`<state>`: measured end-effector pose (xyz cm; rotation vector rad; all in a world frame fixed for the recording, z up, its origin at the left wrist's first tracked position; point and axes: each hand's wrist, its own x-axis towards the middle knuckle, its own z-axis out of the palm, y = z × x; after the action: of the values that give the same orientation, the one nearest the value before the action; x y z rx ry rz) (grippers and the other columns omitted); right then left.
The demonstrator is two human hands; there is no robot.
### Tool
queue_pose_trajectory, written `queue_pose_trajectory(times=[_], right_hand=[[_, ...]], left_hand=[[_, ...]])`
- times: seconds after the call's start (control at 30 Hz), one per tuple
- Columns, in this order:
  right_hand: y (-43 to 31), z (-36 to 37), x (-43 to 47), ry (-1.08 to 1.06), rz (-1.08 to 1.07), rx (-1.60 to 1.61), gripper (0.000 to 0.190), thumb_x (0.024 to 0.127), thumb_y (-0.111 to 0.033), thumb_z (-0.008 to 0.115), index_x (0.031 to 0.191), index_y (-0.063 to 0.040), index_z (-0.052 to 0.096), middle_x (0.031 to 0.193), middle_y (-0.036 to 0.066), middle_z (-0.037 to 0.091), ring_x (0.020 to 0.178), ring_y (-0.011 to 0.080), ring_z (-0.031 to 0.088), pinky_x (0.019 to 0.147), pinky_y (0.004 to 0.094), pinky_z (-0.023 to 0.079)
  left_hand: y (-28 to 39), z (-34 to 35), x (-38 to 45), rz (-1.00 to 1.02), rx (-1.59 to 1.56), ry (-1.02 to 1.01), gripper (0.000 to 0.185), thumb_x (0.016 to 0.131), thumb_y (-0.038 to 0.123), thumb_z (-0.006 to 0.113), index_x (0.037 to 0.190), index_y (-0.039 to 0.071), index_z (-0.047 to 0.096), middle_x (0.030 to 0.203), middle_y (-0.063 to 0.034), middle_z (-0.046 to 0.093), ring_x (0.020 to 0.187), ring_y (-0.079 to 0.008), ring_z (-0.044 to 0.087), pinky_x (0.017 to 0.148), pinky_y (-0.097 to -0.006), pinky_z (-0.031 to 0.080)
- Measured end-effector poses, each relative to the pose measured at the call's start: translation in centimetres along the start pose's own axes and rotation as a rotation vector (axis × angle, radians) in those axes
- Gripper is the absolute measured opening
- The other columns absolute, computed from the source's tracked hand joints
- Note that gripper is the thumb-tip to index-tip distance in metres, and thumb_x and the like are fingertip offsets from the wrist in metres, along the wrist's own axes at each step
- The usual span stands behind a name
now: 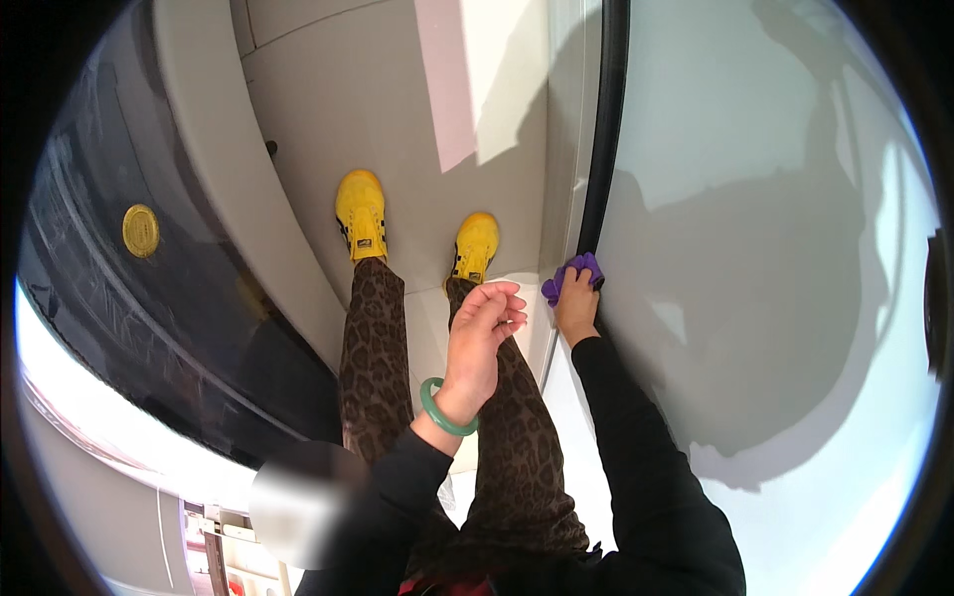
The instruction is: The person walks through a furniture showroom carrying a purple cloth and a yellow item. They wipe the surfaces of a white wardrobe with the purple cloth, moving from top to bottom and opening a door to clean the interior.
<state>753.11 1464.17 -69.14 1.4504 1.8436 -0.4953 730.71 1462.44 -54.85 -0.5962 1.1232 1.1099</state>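
Note:
My right hand (577,307) grips a bunched purple cloth (554,289) and presses it against the black trim strip (613,112) that runs along the edge of a pale, smooth panel (753,298). The fingertips rest on the cloth, and part of it is hidden under them. My left hand (481,335), with a green bangle (440,406) at the wrist, hangs in mid-air above my legs. Its fingers are loosely curled and hold nothing visible.
Yellow shoes (361,216) stand on the tiled floor (335,97). At the left is a dark glossy surface (216,298) with a round gold sticker (141,231), edged by a curved light border (216,149). Shelving (250,559) shows at the lower left. Shadows fall across the panel.

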Motion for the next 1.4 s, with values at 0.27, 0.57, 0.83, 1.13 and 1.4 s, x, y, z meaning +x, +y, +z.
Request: queue_pose_trajectory(times=[0.27, 0.57, 0.83, 1.13, 1.4], right_hand=[[3.7, -1.2, -0.1, -0.215, -0.088, -0.149, 0.036, 0.075, -0.018, 0.067, 0.104, -0.007, 0.048, 0.101, 0.016, 0.054, 0.089, 0.0323, 0.061, 0.072, 0.0452, 0.049], [4.5, -5.2, 0.8, -0.167, -0.535, -0.642, 0.017, 0.08, -0.014, 0.055, 0.093, -0.011, 0.066, 0.094, 0.005, 0.061, 0.095, 0.0226, 0.056, 0.082, 0.0404, 0.038], [-0.6, -23.2, 13.8, 0.424, -0.589, -0.854, 0.013, 0.077, -0.016, 0.056, 0.09, -0.015, 0.058, 0.09, 0.002, 0.056, 0.092, 0.0193, 0.052, 0.075, 0.0355, 0.037], [2.2, -16.7, 9.7, 0.058, -0.625, -0.95, 0.024, 0.085, -0.02, 0.048, 0.108, -0.014, 0.054, 0.129, 0.011, 0.048, 0.12, 0.0264, 0.043, 0.1, 0.0417, 0.029], [7.5, -10.1, -2.9, -0.319, -0.64, -0.882, 0.03, 0.088, -0.02, 0.043, 0.111, -0.012, 0.06, 0.132, 0.012, 0.046, 0.126, 0.027, 0.037, 0.106, 0.0426, 0.02]], left_hand=[[-0.6, 0.3, -0.6, -0.003, -0.032, -0.025, 0.02, 0.093, 0.02, 0.046, 0.103, 0.005, 0.054, 0.089, -0.003, 0.058, 0.082, -0.0122, 0.055, 0.08, -0.0279, 0.045], [0.4, 0.1, 0.7, 0.024, -0.09, 0.008, 0.018, 0.093, 0.017, 0.046, 0.102, 0.005, 0.056, 0.088, -0.002, 0.057, 0.079, -0.0098, 0.054, 0.077, -0.0262, 0.046], [0.1, 0.6, 1.8, 0.054, -0.123, -0.022, 0.019, 0.093, 0.018, 0.046, 0.103, 0.005, 0.054, 0.087, -0.0028, 0.057, 0.08, -0.0121, 0.055, 0.079, -0.0276, 0.046], [-0.4, 0.3, 1.8, 0.069, -0.159, 0.003, 0.02, 0.093, 0.018, 0.046, 0.104, 0.004, 0.055, 0.089, -0.0034, 0.058, 0.081, -0.0127, 0.055, 0.079, -0.028, 0.046], [-0.2, -0.3, 2.5, 0.077, -0.141, 0.013, 0.021, 0.093, 0.018, 0.045, 0.106, 0.004, 0.055, 0.089, -0.004, 0.057, 0.082, -0.0133, 0.055, 0.079, -0.0284, 0.046]])
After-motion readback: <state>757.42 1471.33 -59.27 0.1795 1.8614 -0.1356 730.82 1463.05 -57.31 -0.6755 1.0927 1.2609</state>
